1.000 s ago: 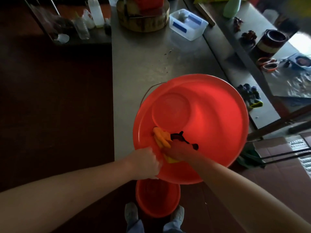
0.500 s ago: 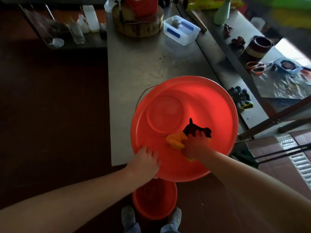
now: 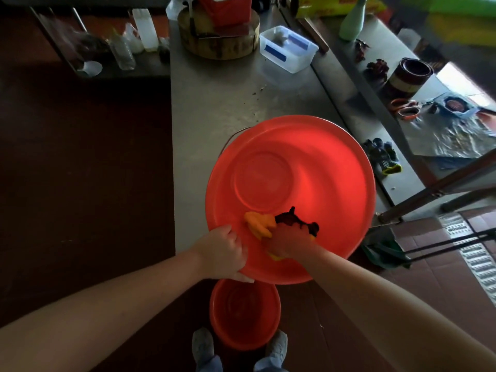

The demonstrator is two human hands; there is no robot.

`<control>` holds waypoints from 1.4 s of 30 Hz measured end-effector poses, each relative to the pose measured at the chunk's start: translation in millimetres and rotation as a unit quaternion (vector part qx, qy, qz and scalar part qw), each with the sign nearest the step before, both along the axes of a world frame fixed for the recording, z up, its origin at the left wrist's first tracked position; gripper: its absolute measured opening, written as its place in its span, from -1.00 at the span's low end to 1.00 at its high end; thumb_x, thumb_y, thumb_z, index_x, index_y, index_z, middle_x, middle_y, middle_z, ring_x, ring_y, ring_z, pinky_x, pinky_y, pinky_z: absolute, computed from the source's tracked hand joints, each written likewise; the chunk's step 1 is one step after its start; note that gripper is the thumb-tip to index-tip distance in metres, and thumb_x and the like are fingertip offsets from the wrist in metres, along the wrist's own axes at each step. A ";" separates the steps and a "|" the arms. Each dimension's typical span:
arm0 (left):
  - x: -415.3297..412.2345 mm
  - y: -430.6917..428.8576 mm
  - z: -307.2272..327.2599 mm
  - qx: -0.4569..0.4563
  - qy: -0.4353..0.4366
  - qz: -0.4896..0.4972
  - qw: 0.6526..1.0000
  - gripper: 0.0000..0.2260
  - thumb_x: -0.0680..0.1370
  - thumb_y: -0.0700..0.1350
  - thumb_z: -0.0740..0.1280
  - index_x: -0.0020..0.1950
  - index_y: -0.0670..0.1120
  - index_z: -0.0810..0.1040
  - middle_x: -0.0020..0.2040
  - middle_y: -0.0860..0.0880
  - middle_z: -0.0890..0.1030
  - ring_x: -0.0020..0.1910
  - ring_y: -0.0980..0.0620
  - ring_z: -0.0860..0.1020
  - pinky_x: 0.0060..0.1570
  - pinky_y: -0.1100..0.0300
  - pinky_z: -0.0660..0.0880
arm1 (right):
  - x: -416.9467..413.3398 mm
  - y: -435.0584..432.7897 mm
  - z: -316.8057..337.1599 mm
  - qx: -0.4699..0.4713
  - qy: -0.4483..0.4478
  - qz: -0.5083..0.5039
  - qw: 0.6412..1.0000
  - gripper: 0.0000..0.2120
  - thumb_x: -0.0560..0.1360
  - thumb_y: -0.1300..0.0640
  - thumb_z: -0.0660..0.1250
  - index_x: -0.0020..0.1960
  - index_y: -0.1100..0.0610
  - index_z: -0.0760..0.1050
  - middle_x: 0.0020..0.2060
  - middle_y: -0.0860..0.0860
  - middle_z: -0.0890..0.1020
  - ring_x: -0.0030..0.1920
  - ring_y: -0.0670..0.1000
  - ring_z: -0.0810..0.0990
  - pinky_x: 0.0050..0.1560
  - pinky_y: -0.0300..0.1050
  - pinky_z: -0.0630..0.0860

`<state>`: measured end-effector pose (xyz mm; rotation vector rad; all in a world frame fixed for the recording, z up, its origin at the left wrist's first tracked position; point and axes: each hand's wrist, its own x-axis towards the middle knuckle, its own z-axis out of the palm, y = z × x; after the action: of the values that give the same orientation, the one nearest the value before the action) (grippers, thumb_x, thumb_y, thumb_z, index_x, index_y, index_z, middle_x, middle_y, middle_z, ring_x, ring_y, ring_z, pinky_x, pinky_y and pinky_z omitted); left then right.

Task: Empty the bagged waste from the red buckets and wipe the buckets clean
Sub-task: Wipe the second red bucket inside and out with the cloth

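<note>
At the bottom centre of the frame two shoes (image 3: 204, 345) stand on the dark floor (image 3: 80, 210). Between them sits the smaller red bucket (image 3: 245, 315), mouth up, one of two red buckets in view.

Just above it two bare forearms come in from the lower corners. The left hand (image 3: 222, 253) grips the near rim of the large red bucket (image 3: 308, 170), its fingers curled over the edge. The right hand (image 3: 291, 241) is inside that bucket, fingers closed on one bunched cloth (image 3: 259, 224) that is yellow-orange with a dark part. The hand presses it against the near inner wall.

The large bucket fills the middle of the frame. It rests on the steel counter (image 3: 214, 103) with its near rim hanging past the counter's edge, above the smaller bucket. Its inside shows only the cloth and the hand. A thin wire handle shows at its upper-left side.

To the right of the bucket a pair of dark gloves (image 3: 382, 157) lies on the counter. Farther off, toward the top of the frame, stand one clear plastic box (image 3: 288, 49) with blue strips, one round wooden block (image 3: 218, 41) and, at the upper right, one pale green bottle (image 3: 351, 22). Orange-handled scissors (image 3: 405, 108) lie at the right edge, well apart from the bucket.
</note>
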<state>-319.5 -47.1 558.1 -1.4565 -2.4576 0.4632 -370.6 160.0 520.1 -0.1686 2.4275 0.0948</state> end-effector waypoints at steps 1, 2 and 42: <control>-2.6 1.2 1.2 0.001 0.006 -0.002 1.000 -0.30 0.48 0.53 0.10 -0.39 -0.07 0.55 -0.46 -0.01 0.56 -0.49 -0.01 0.50 -0.29 0.21 0.47 | 0.6 -8.5 1.6 -0.046 -0.024 -0.030 0.998 -0.48 0.52 -0.29 0.14 0.42 -0.15 0.40 0.40 0.04 0.46 0.41 0.26 0.39 0.42 0.29 0.22; -4.6 1.4 2.7 -0.001 0.010 -0.003 1.000 -0.31 0.47 0.54 0.12 -0.40 -0.05 0.55 -0.47 0.00 0.55 -0.50 0.00 0.49 -0.30 0.22 0.44 | 0.5 -15.2 3.5 -0.086 -0.047 -0.055 0.994 -0.45 0.52 -0.33 0.11 0.41 -0.11 0.42 0.38 0.05 0.50 0.38 0.24 0.44 0.40 0.28 0.28; 24.9 49.2 11.0 -0.196 -0.122 -0.002 0.973 -0.53 0.63 0.28 0.16 0.06 -0.10 0.59 -0.10 -0.02 0.64 -0.17 -0.05 0.61 -0.20 0.10 0.36 | 77.1 61.6 26.6 0.010 0.017 0.011 1.000 -0.42 0.51 -0.34 0.03 0.52 -0.31 0.18 0.55 -0.05 0.23 0.55 0.29 0.07 0.46 0.30 0.02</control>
<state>-294.6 2.1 569.1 -1.7598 -2.6593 0.8553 -293.5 221.7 546.7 -0.1863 2.4588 0.1327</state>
